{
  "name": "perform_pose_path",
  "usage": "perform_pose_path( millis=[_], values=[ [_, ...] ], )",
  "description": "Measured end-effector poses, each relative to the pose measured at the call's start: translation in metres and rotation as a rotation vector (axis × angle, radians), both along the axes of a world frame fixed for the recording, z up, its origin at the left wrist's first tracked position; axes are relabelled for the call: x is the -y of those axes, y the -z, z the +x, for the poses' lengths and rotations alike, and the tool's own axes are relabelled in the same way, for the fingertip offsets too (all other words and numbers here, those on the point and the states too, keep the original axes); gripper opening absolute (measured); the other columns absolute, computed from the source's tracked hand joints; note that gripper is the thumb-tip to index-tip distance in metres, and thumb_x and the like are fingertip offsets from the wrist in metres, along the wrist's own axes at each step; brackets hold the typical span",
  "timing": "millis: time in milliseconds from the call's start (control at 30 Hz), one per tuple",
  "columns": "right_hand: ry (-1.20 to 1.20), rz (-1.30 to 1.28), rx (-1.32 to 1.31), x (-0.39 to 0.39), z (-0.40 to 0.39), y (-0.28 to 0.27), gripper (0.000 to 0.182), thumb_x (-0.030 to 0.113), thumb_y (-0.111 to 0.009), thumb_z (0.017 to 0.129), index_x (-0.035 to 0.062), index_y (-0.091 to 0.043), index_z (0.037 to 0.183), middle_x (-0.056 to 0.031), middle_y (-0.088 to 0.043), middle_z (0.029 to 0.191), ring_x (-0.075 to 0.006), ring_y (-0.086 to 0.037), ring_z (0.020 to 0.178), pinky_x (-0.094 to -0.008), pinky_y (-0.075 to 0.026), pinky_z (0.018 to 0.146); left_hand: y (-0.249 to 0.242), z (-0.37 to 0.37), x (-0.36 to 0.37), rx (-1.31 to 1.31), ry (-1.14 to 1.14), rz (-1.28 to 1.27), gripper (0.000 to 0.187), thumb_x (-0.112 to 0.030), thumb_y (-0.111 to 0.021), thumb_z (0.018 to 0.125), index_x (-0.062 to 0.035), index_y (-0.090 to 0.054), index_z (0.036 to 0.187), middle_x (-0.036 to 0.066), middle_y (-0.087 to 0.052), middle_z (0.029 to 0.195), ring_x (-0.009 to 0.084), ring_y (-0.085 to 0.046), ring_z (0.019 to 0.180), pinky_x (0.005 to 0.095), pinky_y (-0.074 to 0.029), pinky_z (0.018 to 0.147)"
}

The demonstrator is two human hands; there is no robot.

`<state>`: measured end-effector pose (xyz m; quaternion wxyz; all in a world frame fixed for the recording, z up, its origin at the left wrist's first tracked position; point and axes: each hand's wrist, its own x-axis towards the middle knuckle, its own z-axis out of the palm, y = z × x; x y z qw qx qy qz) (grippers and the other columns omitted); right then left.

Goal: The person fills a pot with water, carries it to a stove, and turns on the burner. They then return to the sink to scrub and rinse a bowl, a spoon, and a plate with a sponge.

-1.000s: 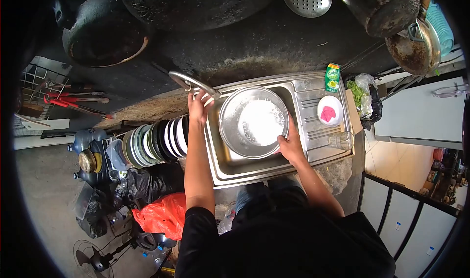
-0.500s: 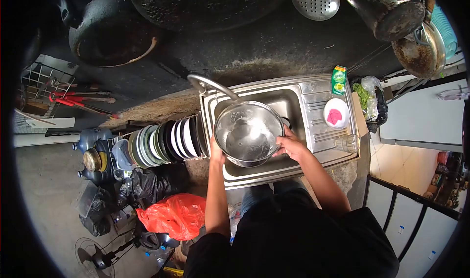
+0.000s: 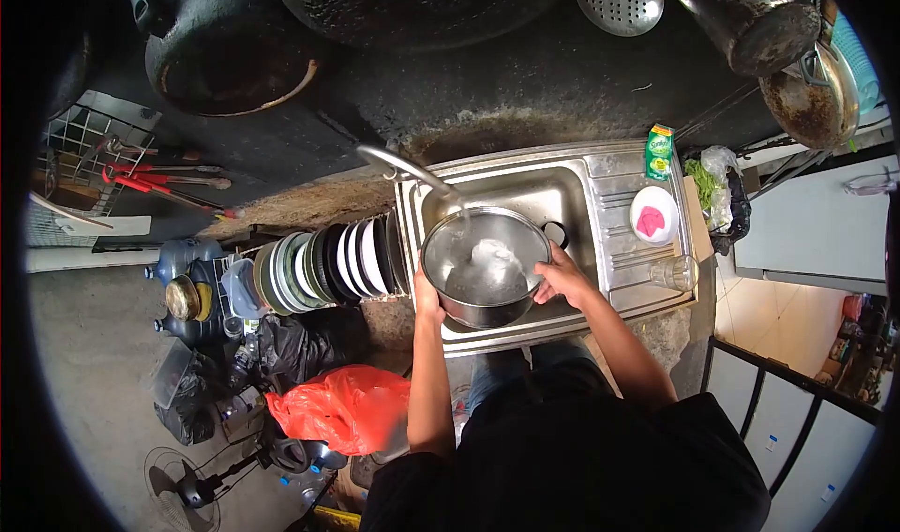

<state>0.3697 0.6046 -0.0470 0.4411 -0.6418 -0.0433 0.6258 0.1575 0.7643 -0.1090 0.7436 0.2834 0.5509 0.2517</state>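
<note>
A shiny metal bowl (image 3: 486, 314) is held over the sink (image 3: 562, 199), just below the tip of the curved faucet (image 3: 412, 164). Water appears to fall from the faucet into it, and the inside looks wet and rippled. My left hand (image 3: 427, 298) grips the bowl's left side, its fingers partly hidden behind the wall. At the right rim, my right hand (image 3: 563, 281) is closed with the thumb on the edge. A small dark round thing (image 3: 554, 233) shows in the basin behind the bowl, too covered to name.
On the ribbed drainboard stand a green dish soap pack (image 3: 659, 152), a white bowl with something pink (image 3: 653, 215) and a clear glass (image 3: 671, 272). Upright plates (image 3: 323, 265) fill a rack at the left. Pans (image 3: 230, 49) hang above; a red plastic bag (image 3: 342, 405) lies below.
The bowl has tilted more level and dropped slightly, both hands still on it. Water now seems to enter it from the faucet. The whole view has shifted a little.
</note>
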Motion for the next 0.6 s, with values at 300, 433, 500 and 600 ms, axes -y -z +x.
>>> perform_pose_path(
  millis=[300,433,500,600],
  values=[
    [0.247,0.005,0.239,0.022,0.01,0.026,0.076,-0.006,-0.048,0.079,0.0198,-0.022,0.146,-0.0089,-0.051,0.108,-0.0171,-0.056,0.08,-0.035,-0.059,0.049,0.063,0.011,0.04,-0.168,0.059,-0.023,0.041,-0.032,-0.054,0.092,-0.0001,-0.057,0.117,0.009,-0.062,0.11,0.0182,-0.058,0.097,0.032,-0.046,0.085],
    [0.446,0.071,0.192,0.022,0.025,0.015,0.074,-0.005,-0.047,0.08,0.021,-0.024,0.145,-0.0067,-0.054,0.106,-0.0154,-0.058,0.076,-0.0351,-0.059,0.05,0.188,0.005,0.066,-0.528,0.181,-0.119,0.057,-0.034,-0.063,0.084,0.0006,-0.048,0.127,0.019,-0.057,0.12,0.0286,-0.053,0.112,0.0368,-0.04,0.095],
    [0.428,0.078,0.201,0.013,0.031,0.0,0.073,-0.005,-0.047,0.08,0.0213,-0.024,0.145,-0.006,-0.054,0.104,-0.0155,-0.058,0.075,-0.0354,-0.059,0.051,0.233,0.008,0.083,-0.647,0.211,-0.172,0.06,-0.032,-0.07,0.079,0.0011,-0.049,0.125,0.021,-0.057,0.12,0.0293,-0.053,0.114,0.0367,-0.038,0.099],
    [0.381,0.081,0.249,-0.001,0.039,-0.022,0.069,-0.006,-0.047,0.08,0.0193,-0.029,0.143,-0.0052,-0.057,0.101,-0.0152,-0.06,0.073,-0.0342,-0.06,0.051,0.316,0.018,0.102,-0.458,0.048,-0.038,0.054,-0.02,-0.067,0.08,0.0027,-0.049,0.125,0.022,-0.058,0.118,0.0302,-0.057,0.107,0.0353,-0.043,0.092]
  ],
)
